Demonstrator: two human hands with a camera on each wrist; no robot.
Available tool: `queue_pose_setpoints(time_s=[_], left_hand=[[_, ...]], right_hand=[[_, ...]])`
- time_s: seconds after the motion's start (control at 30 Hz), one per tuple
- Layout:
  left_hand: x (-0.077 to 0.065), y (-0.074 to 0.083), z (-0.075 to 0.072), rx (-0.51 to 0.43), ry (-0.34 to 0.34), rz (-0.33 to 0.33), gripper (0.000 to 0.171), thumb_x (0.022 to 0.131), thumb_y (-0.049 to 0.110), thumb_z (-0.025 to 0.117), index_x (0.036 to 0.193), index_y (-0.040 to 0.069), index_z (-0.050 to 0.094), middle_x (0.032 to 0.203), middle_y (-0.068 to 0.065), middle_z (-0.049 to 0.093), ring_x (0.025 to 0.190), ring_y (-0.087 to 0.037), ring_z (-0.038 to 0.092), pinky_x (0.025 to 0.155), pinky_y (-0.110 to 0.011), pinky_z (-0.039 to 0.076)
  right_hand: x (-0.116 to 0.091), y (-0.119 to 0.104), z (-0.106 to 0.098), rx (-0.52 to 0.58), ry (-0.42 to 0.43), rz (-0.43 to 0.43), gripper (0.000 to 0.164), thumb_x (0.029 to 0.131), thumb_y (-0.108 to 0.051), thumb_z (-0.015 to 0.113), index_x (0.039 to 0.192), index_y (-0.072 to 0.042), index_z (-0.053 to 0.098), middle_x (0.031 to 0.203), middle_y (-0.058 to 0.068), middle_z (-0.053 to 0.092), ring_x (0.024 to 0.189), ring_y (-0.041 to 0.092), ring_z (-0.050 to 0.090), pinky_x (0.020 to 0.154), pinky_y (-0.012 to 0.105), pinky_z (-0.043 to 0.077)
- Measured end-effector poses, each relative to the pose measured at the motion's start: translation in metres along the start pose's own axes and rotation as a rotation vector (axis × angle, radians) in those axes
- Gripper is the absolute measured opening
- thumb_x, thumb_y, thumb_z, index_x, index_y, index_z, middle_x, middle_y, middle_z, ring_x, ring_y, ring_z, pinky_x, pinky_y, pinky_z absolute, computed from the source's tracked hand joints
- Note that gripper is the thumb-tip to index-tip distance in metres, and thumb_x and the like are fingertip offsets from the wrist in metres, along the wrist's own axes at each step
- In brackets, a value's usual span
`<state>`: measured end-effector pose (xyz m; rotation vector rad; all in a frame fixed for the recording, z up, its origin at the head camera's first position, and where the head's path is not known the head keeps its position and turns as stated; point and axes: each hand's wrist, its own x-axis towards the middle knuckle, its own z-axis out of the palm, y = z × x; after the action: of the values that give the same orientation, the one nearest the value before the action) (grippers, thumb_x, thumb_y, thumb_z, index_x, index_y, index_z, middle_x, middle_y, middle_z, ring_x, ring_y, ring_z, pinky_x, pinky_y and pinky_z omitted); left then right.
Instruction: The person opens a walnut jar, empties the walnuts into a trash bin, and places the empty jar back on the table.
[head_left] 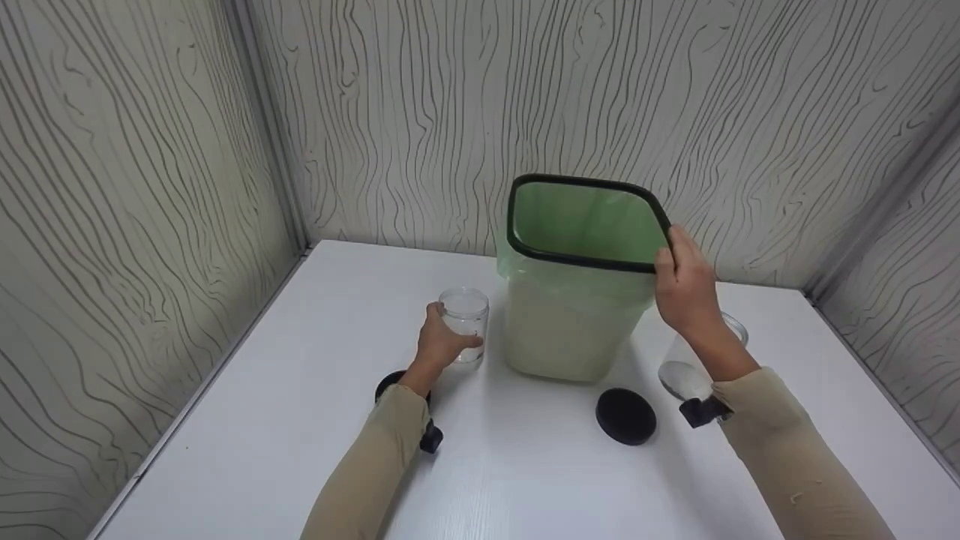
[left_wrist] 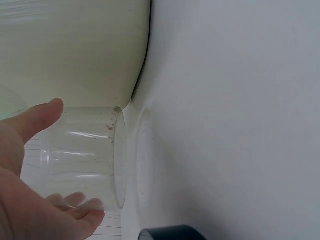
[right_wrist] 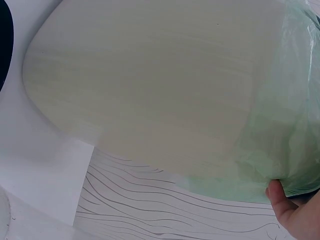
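Observation:
A pale trash bin (head_left: 566, 337), lined with a green plastic bag (head_left: 585, 217) under a black rim ring (head_left: 585, 261), stands near the back of the table. My right hand (head_left: 686, 281) grips the right corner of that rim; in the right wrist view its thumb (right_wrist: 281, 202) lies against the bag. To the left of the bin, my left hand (head_left: 442, 337) holds a clear jar (left_wrist: 87, 155) without a lid, thumb on one side and fingers on the other. Brown specks show near the jar's base, which is close over the table.
A round black lid (head_left: 626, 416) lies in front of the bin. Another black round piece (head_left: 388, 382) is partly hidden under the left wrist. Behind the right forearm, a second clear jar (head_left: 679, 375) is partly covered. Patterned walls (head_left: 390, 120) enclose the white table (head_left: 300, 420).

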<state>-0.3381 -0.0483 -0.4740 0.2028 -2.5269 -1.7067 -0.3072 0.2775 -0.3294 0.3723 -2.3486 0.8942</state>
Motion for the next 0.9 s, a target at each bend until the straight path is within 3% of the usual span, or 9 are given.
queue_pose_setpoints(time_s=[0.3,0.6,0.9], left_hand=[[0.0006,-0.0030,0.0044,0.014,-0.017,-0.011,0.099,0.067,0.014,0.085,0.143,0.001,0.024,0.140,-0.020,0.038,0.130,-0.034,0.037,0.106,-0.042,0.031],[-0.0005,-0.0030,0.0031,0.078,0.009,0.003,0.097,0.066,0.015,0.087,0.141,0.000,0.028,0.132,-0.020,0.039,0.125,-0.034,0.040,0.104,-0.043,0.034],[-0.0024,-0.0070,0.0007,0.068,0.016,0.009,0.095,0.066,0.014,0.086,0.140,-0.002,0.029,0.137,-0.021,0.041,0.128,-0.034,0.039,0.104,-0.042,0.033]], right_hand=[[-0.0001,0.0002,0.0005,0.006,0.014,-0.011,0.052,0.102,-0.022,0.030,0.141,0.012,0.031,0.144,0.029,0.031,0.134,0.041,0.027,0.108,0.051,0.021],[0.0006,-0.0011,0.0005,0.016,0.016,-0.018,0.052,0.101,-0.022,0.030,0.140,0.013,0.032,0.144,0.031,0.031,0.134,0.042,0.027,0.108,0.051,0.021],[0.0004,0.0005,0.0007,0.010,0.012,-0.012,0.052,0.101,-0.022,0.031,0.140,0.013,0.032,0.143,0.031,0.031,0.134,0.042,0.026,0.108,0.051,0.021]])
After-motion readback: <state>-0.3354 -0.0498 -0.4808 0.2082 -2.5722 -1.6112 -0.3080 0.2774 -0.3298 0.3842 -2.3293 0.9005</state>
